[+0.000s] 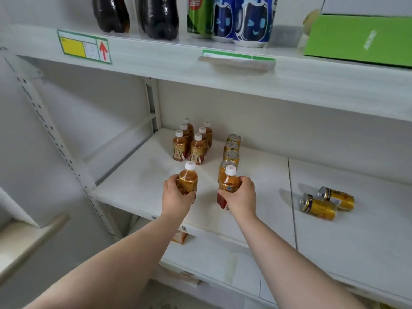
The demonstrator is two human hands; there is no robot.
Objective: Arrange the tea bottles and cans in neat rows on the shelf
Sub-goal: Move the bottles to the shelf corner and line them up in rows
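My left hand (177, 195) grips a tea bottle (188, 178) with amber liquid and a white cap, upright near the front of the white shelf (142, 181). My right hand (242, 197) grips a second tea bottle (229, 181) of the same kind, just in front of a row of gold cans (231, 150). Several tea bottles (192, 143) stand in two rows further back. Two gold cans (325, 202) lie on their sides at the right of the shelf.
The shelf above carries dark soda bottles (136, 15), blue and green bottles (231, 18) and a green box (359, 37). A yellow label with a red arrow (83, 46) sticks to its edge. A lower shelf (223, 262) runs beneath my arms.
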